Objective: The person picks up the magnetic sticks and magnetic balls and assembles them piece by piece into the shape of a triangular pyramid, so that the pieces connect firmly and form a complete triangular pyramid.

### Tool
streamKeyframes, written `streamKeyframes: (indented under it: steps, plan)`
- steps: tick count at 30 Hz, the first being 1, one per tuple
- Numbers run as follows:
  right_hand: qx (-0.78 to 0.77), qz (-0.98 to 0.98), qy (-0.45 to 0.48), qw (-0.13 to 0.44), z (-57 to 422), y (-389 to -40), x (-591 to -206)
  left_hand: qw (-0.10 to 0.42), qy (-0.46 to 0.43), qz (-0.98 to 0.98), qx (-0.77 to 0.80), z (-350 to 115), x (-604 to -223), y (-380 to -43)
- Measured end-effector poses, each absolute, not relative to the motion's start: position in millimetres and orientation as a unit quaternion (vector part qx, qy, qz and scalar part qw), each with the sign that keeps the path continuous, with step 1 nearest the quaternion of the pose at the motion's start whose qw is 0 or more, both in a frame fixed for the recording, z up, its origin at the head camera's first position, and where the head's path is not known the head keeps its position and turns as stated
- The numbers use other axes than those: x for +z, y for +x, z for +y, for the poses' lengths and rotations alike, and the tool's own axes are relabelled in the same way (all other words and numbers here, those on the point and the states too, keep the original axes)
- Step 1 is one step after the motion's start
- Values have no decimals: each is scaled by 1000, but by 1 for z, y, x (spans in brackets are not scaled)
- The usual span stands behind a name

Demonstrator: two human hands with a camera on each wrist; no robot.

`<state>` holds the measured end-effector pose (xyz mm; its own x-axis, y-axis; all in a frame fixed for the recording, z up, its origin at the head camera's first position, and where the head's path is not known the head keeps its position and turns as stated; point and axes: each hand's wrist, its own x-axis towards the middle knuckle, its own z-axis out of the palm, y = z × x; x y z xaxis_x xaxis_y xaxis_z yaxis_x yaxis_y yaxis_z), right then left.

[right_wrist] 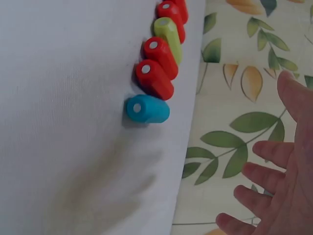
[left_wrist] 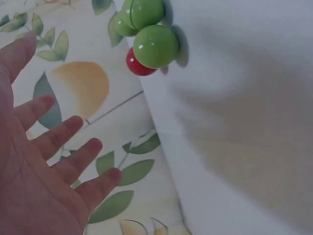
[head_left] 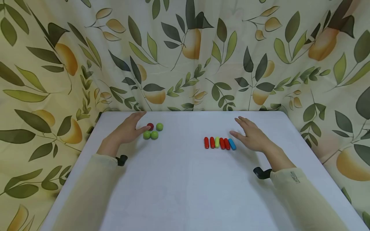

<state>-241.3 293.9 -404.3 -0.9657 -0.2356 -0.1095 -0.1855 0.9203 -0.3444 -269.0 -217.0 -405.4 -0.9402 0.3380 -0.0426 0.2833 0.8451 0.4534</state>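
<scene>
My left hand (head_left: 126, 130) hovers over the far left of the table with its fingers spread, holding nothing. Just right of its thumb sits a cluster of small balls: a red ball (head_left: 150, 126) and several green balls (head_left: 159, 126). In the left wrist view a green ball (left_wrist: 156, 46) partly hides the red ball (left_wrist: 139, 64). On the other side my right hand (head_left: 253, 134) is held with spread fingers beside a row of short rods. A blue rod (right_wrist: 148, 109) lies nearest to it, then several red rods (right_wrist: 154, 80) with a yellow-green rod (right_wrist: 168, 36) among them.
A white-topped table (head_left: 185, 186) carries both groups, set well apart. Behind it hangs a curtain (head_left: 179, 80) with a leaf and fruit print, which also runs along both sides. Black wrist mounts (head_left: 262, 173) stick out below the hands.
</scene>
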Motion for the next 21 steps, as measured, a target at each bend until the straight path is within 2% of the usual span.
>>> streamKeyframes:
  steps: [11,21]
  plan:
    - [-237,965,-71,88,301,-239,-417,75,110,945,299,-236,-430,-265]
    - [-285,954,-30,83,303,-235,-433,82,73,925,364,-230,-454,-262]
